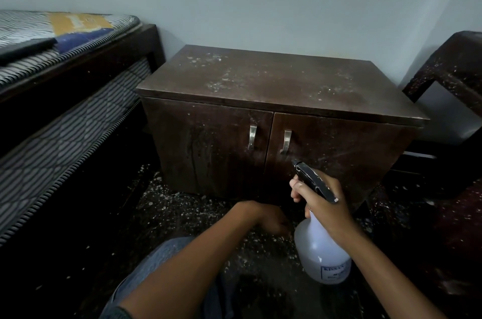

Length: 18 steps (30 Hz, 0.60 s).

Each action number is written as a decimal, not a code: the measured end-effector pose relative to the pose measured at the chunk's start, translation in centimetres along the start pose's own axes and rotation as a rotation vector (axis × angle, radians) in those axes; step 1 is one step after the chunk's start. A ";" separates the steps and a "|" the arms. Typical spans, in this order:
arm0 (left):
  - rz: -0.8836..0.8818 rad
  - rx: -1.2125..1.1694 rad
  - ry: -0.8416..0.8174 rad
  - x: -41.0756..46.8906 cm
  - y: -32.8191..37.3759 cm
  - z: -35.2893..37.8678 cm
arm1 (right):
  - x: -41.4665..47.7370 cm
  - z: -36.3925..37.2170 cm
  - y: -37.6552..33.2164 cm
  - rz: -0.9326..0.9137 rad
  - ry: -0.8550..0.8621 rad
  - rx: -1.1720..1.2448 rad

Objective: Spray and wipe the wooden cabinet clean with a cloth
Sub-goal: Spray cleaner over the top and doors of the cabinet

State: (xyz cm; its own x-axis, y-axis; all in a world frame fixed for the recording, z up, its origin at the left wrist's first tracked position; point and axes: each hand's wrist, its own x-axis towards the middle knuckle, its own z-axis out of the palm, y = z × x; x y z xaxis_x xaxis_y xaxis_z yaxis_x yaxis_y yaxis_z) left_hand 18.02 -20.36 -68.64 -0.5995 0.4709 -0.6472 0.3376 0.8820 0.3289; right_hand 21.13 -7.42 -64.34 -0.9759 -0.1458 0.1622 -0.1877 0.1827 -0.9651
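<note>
Head view: we list a bed [65, 79] at left; a dusty wooden cabinet [273, 84] beside it, doors closed; a spray bottle [320, 248] before the right door, our right hand [326, 204] curled round its neck and trigger; our left hand [268, 217] held low in shadow, so we cannot tell its grip.

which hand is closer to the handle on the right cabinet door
Right. The right hand, gripping the spray bottle, is just below that handle; the left hand sits lower, down by the floor.
</note>
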 end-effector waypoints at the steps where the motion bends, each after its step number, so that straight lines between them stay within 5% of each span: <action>1: -0.003 -0.005 -0.006 -0.1 -0.2 0.0 | 0.1 0.1 -0.4 -0.028 -0.025 0.019; 10: -0.016 -0.049 0.026 -1.1 -1.4 0.3 | 1.2 3.2 -1.6 -0.188 -0.050 -0.054; 18: -0.052 -0.104 0.074 -2.0 -2.5 1.1 | 1.6 4.8 -2.0 -0.129 -0.241 -0.015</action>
State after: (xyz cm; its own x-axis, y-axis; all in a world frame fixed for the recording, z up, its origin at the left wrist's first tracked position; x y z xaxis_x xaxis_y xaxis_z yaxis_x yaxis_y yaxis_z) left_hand 19.19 -23.52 -68.96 -0.6676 0.4209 -0.6141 0.2295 0.9010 0.3680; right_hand 20.47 -12.74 -63.11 -0.8896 -0.3959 0.2279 -0.3119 0.1620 -0.9362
